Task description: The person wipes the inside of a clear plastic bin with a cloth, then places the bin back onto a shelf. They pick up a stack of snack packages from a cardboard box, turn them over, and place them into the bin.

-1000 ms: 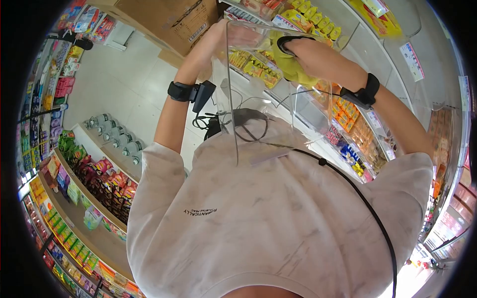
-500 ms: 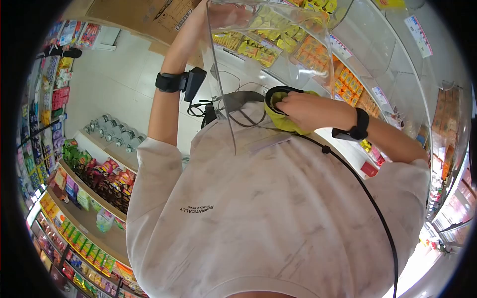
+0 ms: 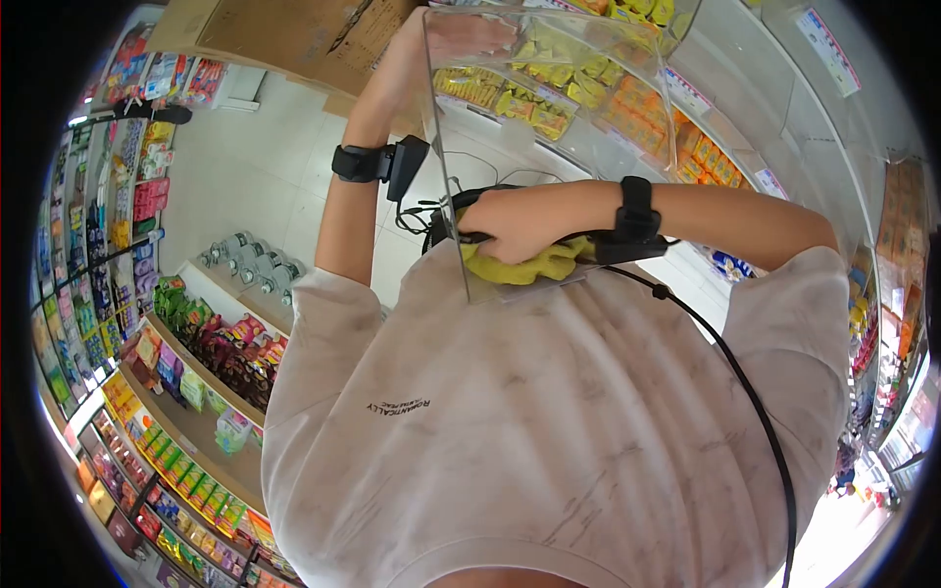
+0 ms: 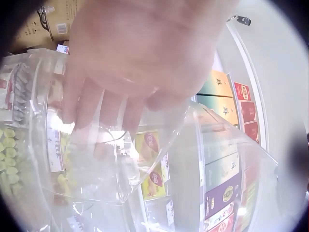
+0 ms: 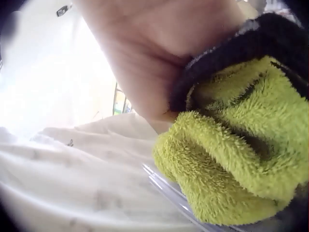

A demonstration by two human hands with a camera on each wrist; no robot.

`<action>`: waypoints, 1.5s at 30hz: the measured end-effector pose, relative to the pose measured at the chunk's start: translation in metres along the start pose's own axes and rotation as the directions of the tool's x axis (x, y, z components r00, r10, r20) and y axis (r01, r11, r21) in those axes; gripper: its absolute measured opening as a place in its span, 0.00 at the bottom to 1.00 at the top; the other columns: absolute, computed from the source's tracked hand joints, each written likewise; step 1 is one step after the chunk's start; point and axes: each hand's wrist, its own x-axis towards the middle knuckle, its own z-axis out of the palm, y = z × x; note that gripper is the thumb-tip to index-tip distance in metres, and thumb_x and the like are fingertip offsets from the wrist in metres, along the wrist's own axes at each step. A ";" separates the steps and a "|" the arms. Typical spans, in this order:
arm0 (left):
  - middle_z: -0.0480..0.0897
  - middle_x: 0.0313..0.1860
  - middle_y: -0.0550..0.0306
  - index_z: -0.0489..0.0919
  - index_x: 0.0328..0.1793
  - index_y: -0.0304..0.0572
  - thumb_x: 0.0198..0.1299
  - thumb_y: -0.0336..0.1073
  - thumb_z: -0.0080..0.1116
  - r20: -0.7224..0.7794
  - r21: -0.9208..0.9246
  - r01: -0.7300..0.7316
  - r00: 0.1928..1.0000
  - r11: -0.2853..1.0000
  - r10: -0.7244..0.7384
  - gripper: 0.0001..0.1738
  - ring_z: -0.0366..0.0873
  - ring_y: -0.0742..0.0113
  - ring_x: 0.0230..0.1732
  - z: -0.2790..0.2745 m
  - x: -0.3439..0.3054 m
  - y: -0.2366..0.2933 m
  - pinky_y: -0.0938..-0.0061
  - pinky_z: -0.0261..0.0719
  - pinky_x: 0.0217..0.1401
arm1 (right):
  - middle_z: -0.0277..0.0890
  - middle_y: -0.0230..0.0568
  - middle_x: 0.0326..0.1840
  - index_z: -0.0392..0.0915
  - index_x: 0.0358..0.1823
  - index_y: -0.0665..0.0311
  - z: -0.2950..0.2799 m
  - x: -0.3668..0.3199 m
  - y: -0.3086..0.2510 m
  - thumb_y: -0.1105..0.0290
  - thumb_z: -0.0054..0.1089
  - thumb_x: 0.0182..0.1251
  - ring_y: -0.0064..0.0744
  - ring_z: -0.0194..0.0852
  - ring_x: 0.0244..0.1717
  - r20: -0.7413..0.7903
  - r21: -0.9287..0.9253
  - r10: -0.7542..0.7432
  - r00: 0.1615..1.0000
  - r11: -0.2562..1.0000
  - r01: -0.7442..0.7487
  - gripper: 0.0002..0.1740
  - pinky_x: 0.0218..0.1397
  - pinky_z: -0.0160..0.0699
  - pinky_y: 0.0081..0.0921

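Note:
My left hand (image 3: 469, 35) grips the far top wall of a clear plastic container (image 3: 549, 108) and holds it up in front of my chest. Up close, the left hand (image 4: 140, 63) has its fingers spread along the see-through wall of the container (image 4: 159, 159). My right hand (image 3: 520, 223) clutches a yellow-green cloth (image 3: 520, 265) and presses it against the container's near lower edge. The right wrist view shows the fluffy cloth (image 5: 231, 159) bunched under the right hand (image 5: 145, 63), with the clear edge just below it.
Store shelves with yellow and orange snack packets (image 3: 549, 98) run behind the container. A large cardboard box (image 3: 294, 34) stands at the far top. Low shelves of packets (image 3: 206, 353) and bottles (image 3: 245, 265) line the left, beside white floor. A black cable (image 3: 725, 382) crosses my shirt.
My right hand has carried the cloth from the container's upper part down to its near bottom edge and swung left. The left hand keeps its hold at the top.

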 end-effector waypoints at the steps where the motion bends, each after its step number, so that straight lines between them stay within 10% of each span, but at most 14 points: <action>1: 0.81 0.64 0.39 0.74 0.68 0.27 0.79 0.57 0.28 -0.034 0.016 -0.004 0.999 1.000 0.005 0.38 0.78 0.53 0.67 -0.002 0.001 -0.003 0.63 0.70 0.75 | 0.81 0.63 0.40 0.77 0.44 0.76 -0.005 -0.001 0.004 0.66 0.60 0.65 0.60 0.81 0.44 -0.052 0.025 0.014 0.999 1.000 -0.012 0.16 0.49 0.79 0.48; 6: 0.81 0.64 0.42 0.75 0.67 0.26 0.78 0.55 0.25 -0.088 0.078 -0.020 0.996 0.997 0.027 0.39 0.77 0.56 0.66 -0.004 0.006 -0.009 0.65 0.69 0.76 | 0.81 0.62 0.42 0.79 0.47 0.74 -0.072 0.000 0.000 0.63 0.59 0.69 0.58 0.81 0.45 -0.393 0.160 0.336 0.856 0.942 -0.296 0.18 0.50 0.79 0.45; 10: 0.80 0.66 0.41 0.76 0.67 0.23 0.78 0.54 0.25 -0.074 0.269 -0.046 0.995 0.962 0.069 0.39 0.77 0.55 0.67 0.041 -0.014 0.042 0.65 0.68 0.77 | 0.80 0.63 0.43 0.75 0.46 0.77 -0.111 0.016 0.028 0.68 0.57 0.70 0.61 0.80 0.45 -0.721 -0.094 -0.049 0.692 0.995 -0.027 0.15 0.50 0.78 0.46; 15: 0.86 0.57 0.41 0.80 0.60 0.24 0.80 0.47 0.24 -0.086 0.206 -0.083 0.991 0.975 0.102 0.35 0.83 0.52 0.60 0.047 -0.019 0.047 0.66 0.71 0.74 | 0.76 0.69 0.40 0.68 0.46 0.77 -0.063 0.023 0.030 0.70 0.54 0.70 0.68 0.78 0.44 -0.695 -0.144 -0.070 0.716 0.989 -0.043 0.14 0.48 0.75 0.51; 20: 0.84 0.58 0.43 0.80 0.60 0.25 0.79 0.49 0.26 -0.222 0.295 -0.006 0.972 0.955 0.074 0.35 0.82 0.55 0.60 0.042 -0.018 0.040 0.66 0.70 0.73 | 0.78 0.68 0.37 0.72 0.44 0.77 -0.023 0.001 0.017 0.65 0.56 0.72 0.68 0.78 0.43 -0.233 -0.062 0.081 0.969 0.993 -0.097 0.17 0.47 0.76 0.51; 26: 0.82 0.54 0.56 0.79 0.61 0.33 0.81 0.51 0.38 -0.148 0.052 -0.065 0.986 0.997 0.072 0.28 0.77 0.68 0.56 0.002 -0.005 0.011 0.70 0.71 0.68 | 0.79 0.65 0.36 0.75 0.38 0.76 -0.016 -0.012 -0.014 0.60 0.57 0.74 0.64 0.79 0.40 0.075 -0.051 0.115 0.991 0.992 -0.111 0.20 0.46 0.78 0.48; 28: 0.81 0.54 0.56 0.78 0.63 0.34 0.80 0.52 0.39 -0.384 0.085 -0.041 0.921 0.996 0.071 0.28 0.77 0.68 0.56 0.003 -0.003 0.006 0.69 0.70 0.69 | 0.79 0.64 0.35 0.75 0.38 0.76 -0.014 -0.020 -0.017 0.59 0.57 0.74 0.63 0.79 0.40 0.064 -0.052 0.099 0.993 0.994 -0.096 0.21 0.45 0.77 0.47; 36: 0.81 0.56 0.59 0.78 0.63 0.36 0.80 0.54 0.40 -0.094 0.113 -0.027 0.995 0.993 0.038 0.28 0.76 0.71 0.57 0.035 -0.023 0.042 0.72 0.70 0.67 | 0.82 0.62 0.45 0.77 0.50 0.72 -0.031 -0.072 0.013 0.64 0.57 0.70 0.61 0.80 0.49 0.134 0.038 0.081 0.988 0.996 -0.087 0.17 0.52 0.78 0.46; 40: 0.84 0.61 0.46 0.79 0.63 0.30 0.79 0.52 0.28 -0.405 0.314 0.009 0.905 0.950 0.126 0.34 0.82 0.55 0.61 0.019 -0.008 0.006 0.67 0.71 0.69 | 0.81 0.61 0.43 0.76 0.48 0.73 -0.030 -0.081 0.063 0.66 0.58 0.71 0.59 0.79 0.46 0.126 -0.191 0.297 0.946 0.943 -0.271 0.15 0.49 0.78 0.44; 45: 0.84 0.62 0.47 0.80 0.62 0.32 0.79 0.55 0.26 -0.214 0.374 -0.003 0.973 0.927 0.089 0.36 0.81 0.57 0.63 0.038 -0.017 0.037 0.66 0.73 0.67 | 0.81 0.55 0.43 0.76 0.43 0.74 -0.055 -0.039 0.034 0.74 0.61 0.55 0.56 0.80 0.46 -0.127 -0.364 0.120 0.985 0.918 -0.159 0.14 0.49 0.78 0.46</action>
